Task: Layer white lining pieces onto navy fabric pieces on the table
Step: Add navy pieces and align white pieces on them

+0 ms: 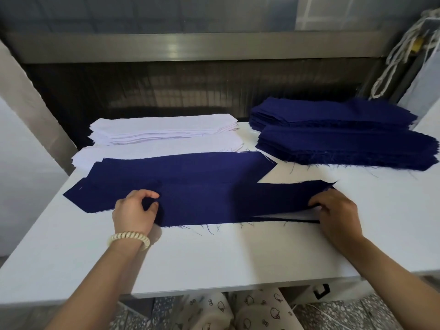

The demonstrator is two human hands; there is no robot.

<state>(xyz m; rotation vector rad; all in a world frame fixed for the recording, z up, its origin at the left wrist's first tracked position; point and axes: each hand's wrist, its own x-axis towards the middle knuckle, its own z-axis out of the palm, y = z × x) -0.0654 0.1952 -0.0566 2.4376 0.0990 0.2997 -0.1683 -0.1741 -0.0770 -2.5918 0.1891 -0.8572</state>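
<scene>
A long navy fabric piece [214,203] lies across the front of the white table [214,258], partly over other navy pieces [178,170] spread behind it. My left hand [134,210] pinches its left part between thumb and fingers. My right hand [335,210] holds its right end, lifted a little, and a white lining piece [292,214] shows underneath. Two stacks of white lining [164,129] sit at the back left. Two stacks of navy pieces [345,136] sit at the back right.
A dark machine opening with a metal bar [190,46] runs behind the table. White cords [400,53] hang at the upper right. Loose navy threads lie along the fabric edges. Patterned trousers [238,310] show below the table's front edge.
</scene>
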